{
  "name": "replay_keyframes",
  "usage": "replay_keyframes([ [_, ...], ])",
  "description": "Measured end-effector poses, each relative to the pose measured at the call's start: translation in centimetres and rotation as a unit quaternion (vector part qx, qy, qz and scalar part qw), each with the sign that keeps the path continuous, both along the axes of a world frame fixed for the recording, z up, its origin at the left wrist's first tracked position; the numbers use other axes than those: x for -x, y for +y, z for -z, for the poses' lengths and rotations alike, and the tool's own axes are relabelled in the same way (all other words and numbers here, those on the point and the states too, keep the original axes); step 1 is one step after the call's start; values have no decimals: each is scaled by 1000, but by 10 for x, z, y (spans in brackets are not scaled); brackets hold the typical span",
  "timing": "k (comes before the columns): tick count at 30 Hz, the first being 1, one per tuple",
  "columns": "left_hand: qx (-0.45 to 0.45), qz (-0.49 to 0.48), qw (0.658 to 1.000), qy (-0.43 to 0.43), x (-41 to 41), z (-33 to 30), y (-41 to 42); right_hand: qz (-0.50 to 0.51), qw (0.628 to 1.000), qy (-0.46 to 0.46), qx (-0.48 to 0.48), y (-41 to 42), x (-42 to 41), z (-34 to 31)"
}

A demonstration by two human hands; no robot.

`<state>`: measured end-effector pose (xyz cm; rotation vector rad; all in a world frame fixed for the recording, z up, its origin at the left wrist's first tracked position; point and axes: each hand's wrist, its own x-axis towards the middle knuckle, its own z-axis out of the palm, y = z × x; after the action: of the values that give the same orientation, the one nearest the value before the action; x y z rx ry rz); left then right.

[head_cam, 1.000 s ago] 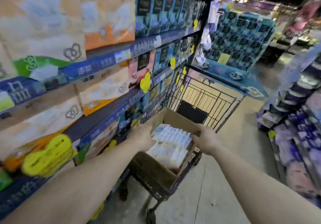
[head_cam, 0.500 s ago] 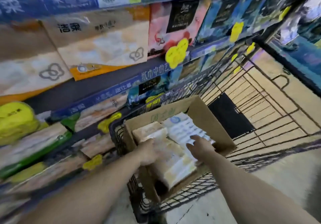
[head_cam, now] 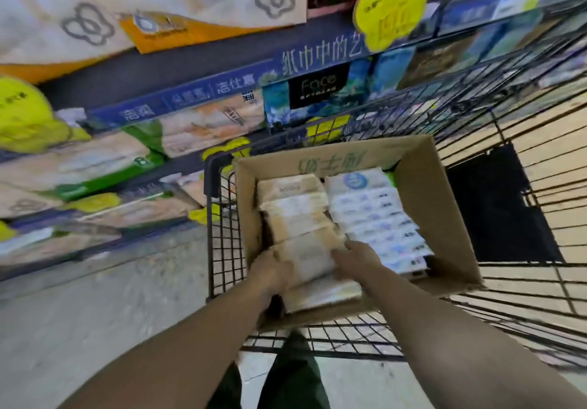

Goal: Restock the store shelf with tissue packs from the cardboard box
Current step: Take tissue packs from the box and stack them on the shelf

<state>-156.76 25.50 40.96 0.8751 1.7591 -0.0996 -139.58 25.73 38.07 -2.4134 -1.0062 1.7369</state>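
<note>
Nearest, at lower centre of the frame, both forearms reach down into the cardboard box [head_cam: 422,186] that sits in the wire cart [head_cam: 222,250]. A second ago the hands were only resting on the box's rim; now they are inside it. The left hand [head_cam: 270,273] has closed its fingers against the left end of a beige tissue pack [head_cam: 309,257], and the right hand [head_cam: 357,259] presses its curled fingers on the pack's other end, so the pack is clamped between them. It looks slightly tipped up from its row, though blur makes that hard to judge. I'd say the pick is under way and nothing from this grab is shelved yet.

Just past the hands, more beige packs fill the box's left half and a white-and-blue bundle [head_cam: 374,218] the right. Beyond, in the upper left, the store shelf [head_cam: 190,97] waits with its stocked tissues.
</note>
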Motion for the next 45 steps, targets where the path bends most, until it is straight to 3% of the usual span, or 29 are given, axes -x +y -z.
replay_keyframes([
  [6,-5,-132,991,8,-6,-3,2,-15,999,-14,41,22,-14,-8],
  [13,76,-49,996,-18,-19,-5,-16,-85,992,20,87,-4,-20,-6],
  [19,56,-104,990,-79,-14,-21,-10,5,995,27,100,-2,-19,-31],
  [23,-51,-95,987,-122,9,-53,4,80,983,143,85,14,-21,-74],
  [27,-154,-174,956,-178,60,-89,21,86,967,237,-21,41,13,-120],
  [33,-211,-293,893,-268,217,-156,15,-19,940,298,-163,58,182,-192],
  [45,-481,-314,811,-115,652,-271,-144,-293,841,381,-248,-15,662,-290],
])
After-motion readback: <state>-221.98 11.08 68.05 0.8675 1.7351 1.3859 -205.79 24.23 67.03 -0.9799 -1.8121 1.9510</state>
